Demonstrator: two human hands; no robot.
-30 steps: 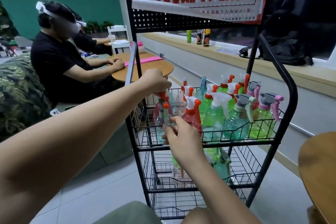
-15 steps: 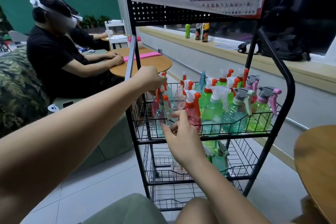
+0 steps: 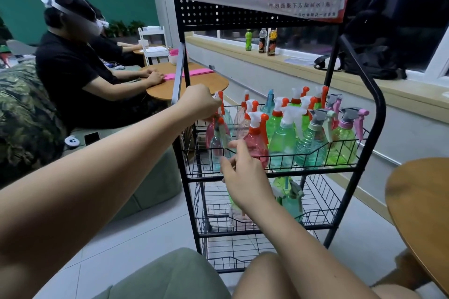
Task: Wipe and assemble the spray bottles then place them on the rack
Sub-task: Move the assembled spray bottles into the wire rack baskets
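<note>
A black wire rack (image 3: 279, 169) stands in front of me, its top basket full of several assembled spray bottles in green, pink and clear plastic. My left hand (image 3: 199, 102) reaches over the basket's left end, fingers curled round the red-and-white spray head of a clear bottle (image 3: 217, 145). My right hand (image 3: 240, 170) is at the basket's front rail with loosely spread fingers, fingertips near that clear bottle and a pink bottle (image 3: 256, 139). Whether they touch is unclear.
The middle basket holds more bottles (image 3: 290, 198). A round wooden table (image 3: 422, 204) is at my right. A seated person in black (image 3: 73, 73) is at another table (image 3: 189, 82) to the left. A sign tops the rack, with a window ledge behind it.
My left hand has stayed on the spray head at the basket's left end. My right hand has kept near the front rail, its fingers slightly more spread.
</note>
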